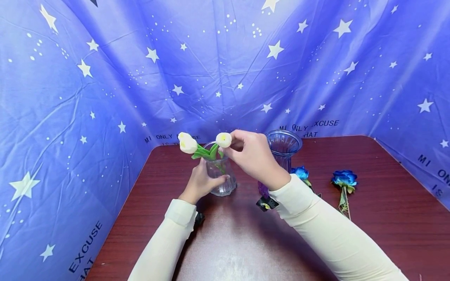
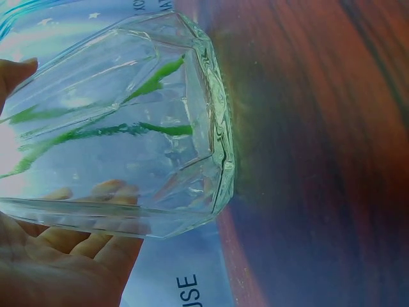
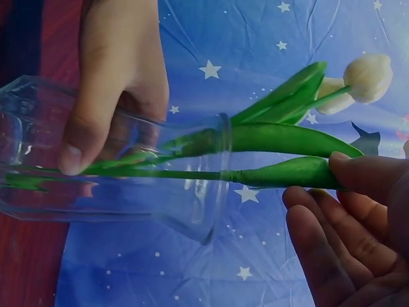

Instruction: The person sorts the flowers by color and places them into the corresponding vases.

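Observation:
My left hand holds a clear glass vase, thumb on the near side and fingers behind it. Two white tulips stand in the vase: the left tulip leans outward, and the right tulip is beside my right hand. In the right wrist view, the thumb and fingers of that hand pinch a green tulip leaf above the vase's rim. Seen through the glass in the left wrist view, green stems reach down close to the vase's base.
A bluish fluted glass vase stands just right of my right hand, partly hidden by it. Blue artificial flowers lie at the right, one blue flower fully visible. Something purple shows under my right wrist. Starry cloth surrounds the brown table.

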The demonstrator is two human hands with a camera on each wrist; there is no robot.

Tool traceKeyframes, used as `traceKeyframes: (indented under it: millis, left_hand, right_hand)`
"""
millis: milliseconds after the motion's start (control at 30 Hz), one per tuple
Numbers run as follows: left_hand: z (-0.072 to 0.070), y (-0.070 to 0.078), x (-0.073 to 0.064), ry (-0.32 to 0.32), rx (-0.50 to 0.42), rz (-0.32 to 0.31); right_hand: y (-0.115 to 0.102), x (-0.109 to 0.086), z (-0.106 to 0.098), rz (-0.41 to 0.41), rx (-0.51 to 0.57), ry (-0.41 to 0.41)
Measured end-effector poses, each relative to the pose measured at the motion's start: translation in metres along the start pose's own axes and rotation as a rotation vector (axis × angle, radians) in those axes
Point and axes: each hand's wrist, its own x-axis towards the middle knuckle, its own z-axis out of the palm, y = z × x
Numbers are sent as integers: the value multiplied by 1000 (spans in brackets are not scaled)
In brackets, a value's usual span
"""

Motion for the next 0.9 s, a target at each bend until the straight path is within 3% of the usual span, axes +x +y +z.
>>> traceKeyframes:
  millis: [533, 900]
  left_hand:
    - [0, 2, -1, -4, 16, -53]
    - [0, 3, -1, 4, 15, -35]
  right_hand:
    - [-2, -8, 14, -22, -7, -54]
    - [-2, -12, 13, -6, -1, -65]
